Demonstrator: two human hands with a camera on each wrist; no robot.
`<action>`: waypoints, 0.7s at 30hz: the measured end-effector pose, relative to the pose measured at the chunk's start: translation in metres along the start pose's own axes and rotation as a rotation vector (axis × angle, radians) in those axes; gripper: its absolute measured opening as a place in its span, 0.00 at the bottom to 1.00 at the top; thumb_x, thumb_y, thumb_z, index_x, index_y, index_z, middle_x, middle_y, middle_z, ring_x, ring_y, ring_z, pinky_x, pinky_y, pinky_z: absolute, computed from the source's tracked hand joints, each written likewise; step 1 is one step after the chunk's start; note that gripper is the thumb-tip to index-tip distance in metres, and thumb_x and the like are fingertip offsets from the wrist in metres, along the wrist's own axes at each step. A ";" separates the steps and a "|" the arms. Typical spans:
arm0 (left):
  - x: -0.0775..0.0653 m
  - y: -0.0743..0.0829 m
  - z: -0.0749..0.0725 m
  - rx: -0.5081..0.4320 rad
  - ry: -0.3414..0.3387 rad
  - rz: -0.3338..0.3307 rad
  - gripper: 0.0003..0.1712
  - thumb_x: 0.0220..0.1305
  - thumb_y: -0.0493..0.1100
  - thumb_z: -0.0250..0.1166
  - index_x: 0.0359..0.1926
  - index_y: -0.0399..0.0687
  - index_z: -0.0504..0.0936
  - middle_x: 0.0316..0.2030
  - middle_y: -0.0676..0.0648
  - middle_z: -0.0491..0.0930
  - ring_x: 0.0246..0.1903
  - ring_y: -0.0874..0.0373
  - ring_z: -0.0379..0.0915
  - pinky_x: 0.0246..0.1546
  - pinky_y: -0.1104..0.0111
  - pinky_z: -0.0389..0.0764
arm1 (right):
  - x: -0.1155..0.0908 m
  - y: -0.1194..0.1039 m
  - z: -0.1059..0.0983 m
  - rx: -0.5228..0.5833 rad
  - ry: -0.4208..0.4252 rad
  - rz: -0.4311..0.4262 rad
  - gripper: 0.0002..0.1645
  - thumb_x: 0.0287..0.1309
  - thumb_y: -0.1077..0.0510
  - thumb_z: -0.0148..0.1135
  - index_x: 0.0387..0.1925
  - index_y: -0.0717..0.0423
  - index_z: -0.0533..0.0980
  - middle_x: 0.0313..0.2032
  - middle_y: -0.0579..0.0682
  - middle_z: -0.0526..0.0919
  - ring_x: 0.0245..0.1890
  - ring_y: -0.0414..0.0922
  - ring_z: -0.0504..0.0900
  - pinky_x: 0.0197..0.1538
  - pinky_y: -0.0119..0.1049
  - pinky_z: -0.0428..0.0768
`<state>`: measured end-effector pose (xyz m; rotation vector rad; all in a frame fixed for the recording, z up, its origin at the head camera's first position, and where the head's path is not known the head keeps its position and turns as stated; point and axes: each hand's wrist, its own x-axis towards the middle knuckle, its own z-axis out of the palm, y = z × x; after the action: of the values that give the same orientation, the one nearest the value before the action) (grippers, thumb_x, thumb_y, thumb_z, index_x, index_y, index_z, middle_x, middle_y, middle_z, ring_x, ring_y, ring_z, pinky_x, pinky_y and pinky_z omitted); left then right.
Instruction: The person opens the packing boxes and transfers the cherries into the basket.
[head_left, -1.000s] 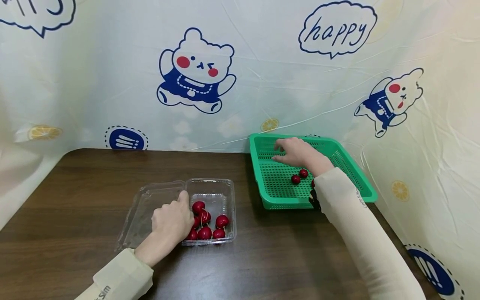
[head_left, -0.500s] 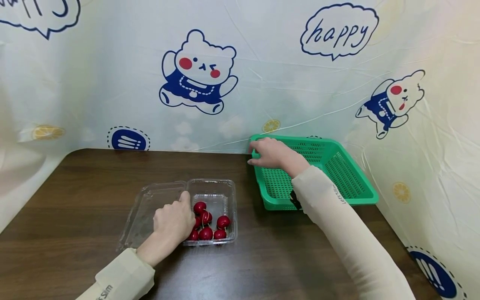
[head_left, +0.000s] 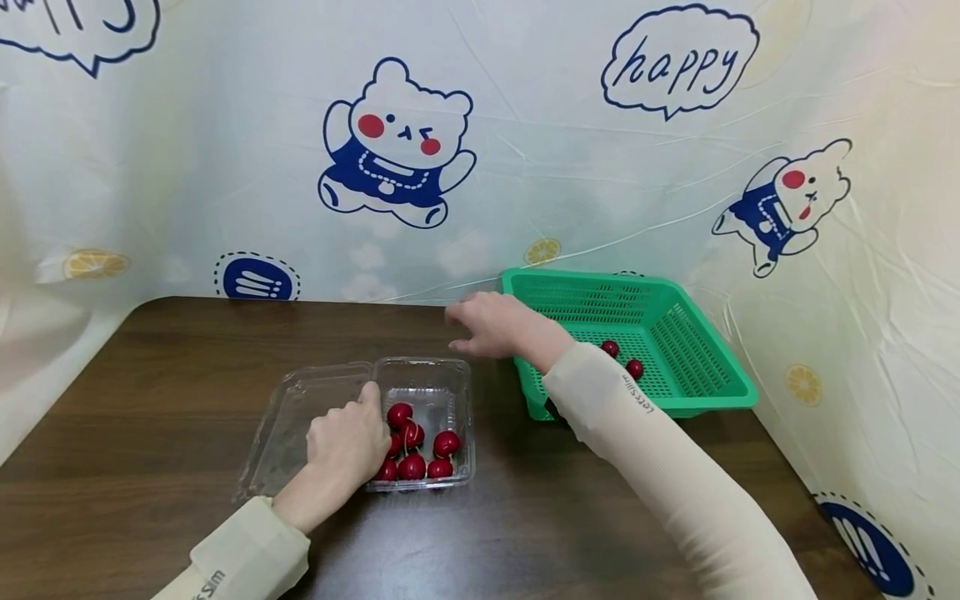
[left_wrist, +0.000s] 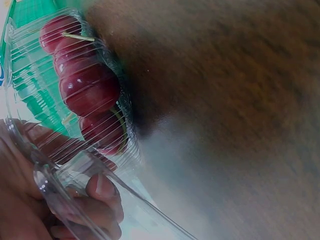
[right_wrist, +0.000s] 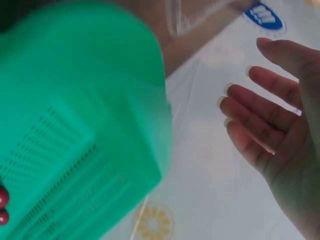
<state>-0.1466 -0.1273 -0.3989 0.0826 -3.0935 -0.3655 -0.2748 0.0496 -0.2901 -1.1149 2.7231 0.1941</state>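
Observation:
My left hand (head_left: 347, 443) grips the hinge side of a clear plastic clamshell box (head_left: 465, 408), whose lid (head_left: 300, 417) lies folded out to the left. Curled fingers (left_wrist: 104, 192) show against the plastic in the left wrist view. Several dark red cherries (head_left: 412, 467), some with stems, lie at the near end of the box. My right hand (head_left: 501, 325) is in the air between the box and the green basket (head_left: 712, 402). Its fingers are spread and hold nothing, as the right wrist view shows. Cherries (head_left: 634, 368) rest on the basket floor, partly hidden by the right forearm.
The brown wooden table (head_left: 187, 375) carries both containers. Behind and to the right hangs a pale printed cloth (head_left: 540, 150), close to the basket's back and right side. The basket's raised rim stands beside my right wrist.
My right hand has moved left from above the basket, past its left rim, towards the clamshell box. The left hand and the cherries in the box stay as they were.

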 end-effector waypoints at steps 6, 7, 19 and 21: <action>0.000 0.000 0.001 -0.001 0.008 -0.001 0.08 0.62 0.40 0.53 0.35 0.39 0.65 0.24 0.33 0.81 0.21 0.37 0.79 0.18 0.50 0.73 | 0.008 -0.022 0.014 -0.042 -0.017 -0.052 0.24 0.64 0.45 0.61 0.57 0.50 0.76 0.53 0.50 0.82 0.49 0.45 0.83 0.52 0.39 0.82; 0.000 0.000 0.001 0.000 0.006 -0.002 0.08 0.62 0.40 0.53 0.35 0.39 0.65 0.24 0.33 0.81 0.21 0.38 0.79 0.18 0.50 0.73 | 0.009 -0.026 0.016 -0.050 -0.020 -0.058 0.23 0.64 0.45 0.61 0.57 0.49 0.76 0.52 0.49 0.82 0.49 0.44 0.83 0.52 0.38 0.82; 0.002 0.000 0.000 0.009 -0.027 -0.011 0.11 0.63 0.42 0.55 0.36 0.39 0.65 0.21 0.36 0.79 0.18 0.40 0.77 0.17 0.52 0.72 | 0.020 -0.063 0.039 -0.156 -0.066 -0.149 0.23 0.65 0.45 0.60 0.57 0.48 0.76 0.51 0.46 0.83 0.49 0.41 0.83 0.53 0.35 0.81; 0.002 0.000 0.000 0.009 -0.024 -0.008 0.11 0.63 0.42 0.56 0.35 0.40 0.65 0.21 0.36 0.79 0.18 0.40 0.77 0.17 0.52 0.72 | 0.021 -0.066 0.043 -0.163 -0.065 -0.157 0.22 0.65 0.45 0.60 0.56 0.48 0.77 0.51 0.46 0.83 0.49 0.41 0.83 0.52 0.35 0.81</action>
<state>-0.1484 -0.1275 -0.3986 0.0915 -3.1192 -0.3550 -0.2371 -0.0032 -0.3401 -1.3339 2.5867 0.4264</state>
